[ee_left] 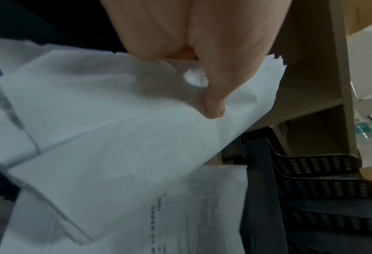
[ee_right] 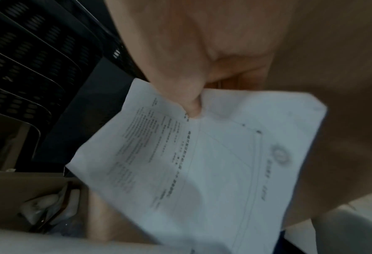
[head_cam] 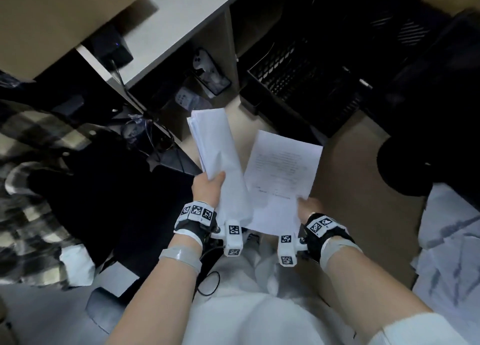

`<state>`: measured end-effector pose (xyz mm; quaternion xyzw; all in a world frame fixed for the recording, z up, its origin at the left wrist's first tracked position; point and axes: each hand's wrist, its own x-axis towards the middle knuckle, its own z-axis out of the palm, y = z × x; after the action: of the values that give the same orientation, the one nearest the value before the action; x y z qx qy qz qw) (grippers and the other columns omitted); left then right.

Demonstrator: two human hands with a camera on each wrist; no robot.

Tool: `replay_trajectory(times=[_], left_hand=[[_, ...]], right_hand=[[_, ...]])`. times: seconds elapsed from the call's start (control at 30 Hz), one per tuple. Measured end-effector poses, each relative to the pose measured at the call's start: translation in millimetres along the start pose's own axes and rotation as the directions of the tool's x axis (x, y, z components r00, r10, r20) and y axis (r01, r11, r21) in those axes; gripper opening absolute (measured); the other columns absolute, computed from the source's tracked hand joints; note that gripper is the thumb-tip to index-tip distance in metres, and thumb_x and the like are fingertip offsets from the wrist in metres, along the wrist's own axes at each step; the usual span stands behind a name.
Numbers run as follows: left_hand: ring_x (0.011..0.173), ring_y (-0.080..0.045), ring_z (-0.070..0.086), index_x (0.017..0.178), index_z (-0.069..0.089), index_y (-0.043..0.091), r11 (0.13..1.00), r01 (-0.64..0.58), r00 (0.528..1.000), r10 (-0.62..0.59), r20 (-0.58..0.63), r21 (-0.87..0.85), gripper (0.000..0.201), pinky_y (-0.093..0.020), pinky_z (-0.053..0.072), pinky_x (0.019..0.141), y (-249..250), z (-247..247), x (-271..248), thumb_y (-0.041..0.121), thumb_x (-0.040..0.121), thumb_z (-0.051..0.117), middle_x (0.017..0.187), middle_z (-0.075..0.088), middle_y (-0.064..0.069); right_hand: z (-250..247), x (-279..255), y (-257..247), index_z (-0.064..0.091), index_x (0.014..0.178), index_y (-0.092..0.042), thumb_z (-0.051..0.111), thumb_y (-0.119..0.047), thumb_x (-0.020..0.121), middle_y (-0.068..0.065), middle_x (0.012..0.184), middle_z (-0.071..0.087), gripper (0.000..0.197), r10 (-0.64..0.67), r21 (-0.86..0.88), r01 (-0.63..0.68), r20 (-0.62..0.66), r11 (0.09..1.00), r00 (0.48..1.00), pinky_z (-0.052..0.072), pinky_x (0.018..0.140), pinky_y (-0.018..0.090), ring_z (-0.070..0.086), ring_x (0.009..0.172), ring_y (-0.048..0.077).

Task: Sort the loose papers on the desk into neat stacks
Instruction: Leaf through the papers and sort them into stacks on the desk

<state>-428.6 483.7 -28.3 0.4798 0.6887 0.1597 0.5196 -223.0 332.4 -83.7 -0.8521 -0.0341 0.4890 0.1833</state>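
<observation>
- While both hands hold paper above the floor, the black mesh letter trays point(head_cam: 298, 77) stand just beyond, stacked in tiers of perforated plastic with curved fronts; what lies in them cannot be made out.
- Left of the trays, an open beige shelf compartment point(head_cam: 207, 66) holds a white-and-black game controller point(head_cam: 201, 61) and some small dark clutter, too dim to name.
- Bundle of white sheets point(head_cam: 220, 157): thick, limp, bowed into a long curve, its far corners fanned slightly apart, pointing toward the trays.
- Left hand point(head_cam: 207, 188) grips that bundle at its near end, thumb point(ee_left: 213, 103) pressed flat on top, the other fingers curled beneath and hidden.
- Printed sheet point(head_cam: 280, 178): thin, flat, rectangular, with lines of small dark text and a faint round stamp, lying just right of the bundle, their inner edges overlapping near the wrists.
- Right hand point(head_cam: 309, 209) pinches the printed sheet at its near edge, thumb point(ee_right: 191, 106) on the printed face, the remaining fingers under the paper.
- More crumpled white papers point(head_cam: 446, 253) lie heaped far right of the trays, nearer the person.
- White counter point(head_cam: 166, 30) top spans above the shelf compartment, carrying a brown cardboard box point(head_cam: 59, 14).
</observation>
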Motion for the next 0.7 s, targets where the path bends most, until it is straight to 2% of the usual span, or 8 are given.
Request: replay_trajectory(times=[0.07,0.13,0.2,0.23,0.33,0.4,0.53,0.7], left_hand=[[0.09,-0.025,0.07,0.094,0.072,0.007,1.0,0.001,1.0,-0.001,0.007,-0.013,0.015,-0.032,0.054,0.081,3.7,-10.3,11.9,0.021,0.09,0.069,0.093,0.074,-0.009],[0.092,-0.024,0.07,0.105,0.072,0.0,0.999,0.001,1.0,0.0,0.03,-0.04,0.023,-0.032,0.055,0.082,7.0,-16.4,17.7,0.018,0.092,0.068,0.099,0.074,-0.011],[0.091,-0.024,0.071,0.111,0.071,-0.002,0.998,0.012,0.999,-0.01,0.037,-0.063,0.025,-0.033,0.057,0.083,8.3,-20.5,19.7,0.015,0.093,0.067,0.102,0.074,-0.013],[0.089,-0.022,0.071,0.111,0.071,-0.002,0.997,0.025,0.999,-0.022,0.036,-0.073,0.024,-0.031,0.058,0.079,7.8,-22.7,20.4,0.014,0.093,0.067,0.101,0.074,-0.012],[0.079,-0.011,0.068,0.108,0.07,0.001,0.996,0.027,0.999,-0.024,0.029,-0.088,0.017,-0.016,0.056,0.064,6.0,-28.9,22.8,0.012,0.095,0.065,0.093,0.072,-0.005],[0.077,-0.009,0.067,0.106,0.07,0.003,0.995,0.017,1.0,-0.014,0.025,-0.098,0.014,-0.012,0.054,0.061,6.5,-31.0,25.3,0.01,0.095,0.064,0.089,0.071,-0.001],[0.075,-0.007,0.067,0.105,0.069,0.004,0.994,0.008,1.0,-0.005,0.027,-0.105,0.013,-0.013,0.054,0.062,6.5,-31.3,30.5,0.01,0.095,0.065,0.09,0.071,-0.003],[0.076,-0.009,0.068,0.101,0.07,0.007,0.992,-0.003,0.999,0.009,0.048,-0.128,0.008,-0.019,0.057,0.067,5.5,-30.7,30.1,0.011,0.095,0.065,0.089,0.072,-0.002]], right_hand=[[19.2,7.6,-11.2,0.06,0.117,-0.001,0.042,-0.031,0.102,0.016,0.111,0.056,0.038,0.007,-0.006,-0.007,0.038,1.0,0.999,0.037,0.08,0.032,0.057,0.099,0.033],[37.5,12.5,-29.4,0.057,0.123,0.0,0.04,-0.028,0.103,0.017,0.112,0.057,0.038,-0.009,0.048,0.005,0.081,0.999,0.997,0.036,0.078,0.03,0.059,0.1,0.033],[57.0,16.4,-50.1,0.058,0.114,-0.003,0.041,-0.023,0.103,0.014,0.101,0.059,0.029,-0.025,0.163,0.004,0.127,0.987,0.992,0.037,0.077,0.031,0.058,0.088,0.031],[65.6,18.1,-60.6,0.057,0.11,-0.002,0.042,-0.023,0.101,0.013,0.095,0.058,0.028,-0.024,0.226,-0.011,0.153,0.974,0.988,0.041,0.078,0.034,0.055,0.081,0.029],[80.5,20.2,-88.2,0.06,0.1,-0.005,0.044,-0.026,0.097,0.013,0.094,0.062,0.027,-0.01,0.311,-0.079,0.277,0.947,0.961,0.055,0.089,0.048,0.059,0.083,0.032],[82.3,19.4,-100.6,0.058,0.086,-0.008,0.047,-0.02,0.096,0.012,0.081,0.061,0.019,0.018,0.327,-0.135,0.336,0.936,0.942,0.057,0.075,0.041,0.057,0.07,0.027],[82.7,26.8,-102.7,0.049,0.071,-0.007,0.049,-0.012,0.093,0.01,0.06,0.046,0.023,0.093,0.257,-0.189,0.342,0.948,0.935,0.04,0.05,0.027,0.042,0.049,0.021],[85.9,20.4,-96.7,0.047,0.081,-0.004,0.047,-0.004,0.1,0.008,0.058,0.047,0.018,0.138,0.43,-0.298,0.364,0.852,0.921,0.051,0.042,0.024,0.049,0.044,0.019]])
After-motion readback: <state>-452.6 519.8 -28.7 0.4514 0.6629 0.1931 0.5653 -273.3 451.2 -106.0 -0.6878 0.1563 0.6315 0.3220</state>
